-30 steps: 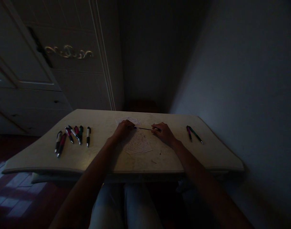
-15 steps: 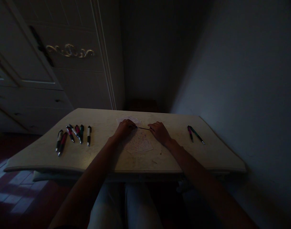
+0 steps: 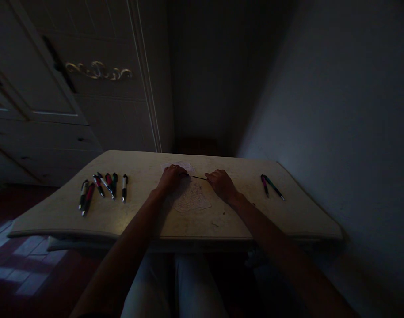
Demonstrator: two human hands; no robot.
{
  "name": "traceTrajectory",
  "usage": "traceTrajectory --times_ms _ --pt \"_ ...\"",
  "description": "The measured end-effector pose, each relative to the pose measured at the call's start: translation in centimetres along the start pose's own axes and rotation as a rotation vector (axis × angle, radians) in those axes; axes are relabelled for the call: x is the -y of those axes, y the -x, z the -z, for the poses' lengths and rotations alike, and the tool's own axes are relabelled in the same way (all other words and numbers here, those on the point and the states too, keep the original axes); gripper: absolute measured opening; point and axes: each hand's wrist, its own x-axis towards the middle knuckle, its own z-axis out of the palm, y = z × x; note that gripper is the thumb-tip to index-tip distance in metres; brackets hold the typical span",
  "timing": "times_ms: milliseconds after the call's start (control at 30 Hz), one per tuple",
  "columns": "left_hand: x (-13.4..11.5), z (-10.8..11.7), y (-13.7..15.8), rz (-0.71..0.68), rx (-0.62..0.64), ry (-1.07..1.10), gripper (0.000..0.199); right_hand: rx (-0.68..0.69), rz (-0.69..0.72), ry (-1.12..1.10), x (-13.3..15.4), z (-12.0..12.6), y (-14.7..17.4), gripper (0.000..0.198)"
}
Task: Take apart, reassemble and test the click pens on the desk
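Note:
My left hand [image 3: 171, 178] is closed around a small dark pen part [image 3: 185, 175], mostly hidden by the fingers. My right hand [image 3: 220, 182] pinches the right end of a thin dark pen refill [image 3: 199, 177], which points left toward that part. A narrow gap seems to separate the refill's tip from the pen part. Under and between the hands lies a scribbled paper sheet [image 3: 192, 198], and another sheet [image 3: 185, 166] shows behind my left hand.
Several pens [image 3: 102, 185] in white, red and green lie on the table's left side. A purple pen [image 3: 264, 185] and a green pen [image 3: 275, 187] rest at the right. Small bits [image 3: 215, 224] lie near the table's front edge [image 3: 202, 238]. A wall [image 3: 337, 132] stands at the right, a cabinet [image 3: 122, 119] behind left.
The refill's left end, earlier meeting the pen part in my left hand, now sits slightly apart from it. Both hands stay nearly in place; the view has shifted slightly.

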Motion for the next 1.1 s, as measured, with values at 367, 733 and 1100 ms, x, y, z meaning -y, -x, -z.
traceTrajectory --times_ms 367,733,1100 --pt "0.0 0.0 0.2 0.008 -0.001 -0.037 0.022 0.033 0.041 0.17 1.2 0.4 -0.5 0.021" --pt "0.0 -0.4 -0.1 0.017 -0.009 0.107 0.021 -0.025 0.042 0.109 1.0 0.3 -0.4 0.017" --pt "-1.6 -0.4 0.0 -0.027 -0.039 0.336 0.017 -0.241 0.054 -0.117 0.6 0.3 -0.1 0.026"
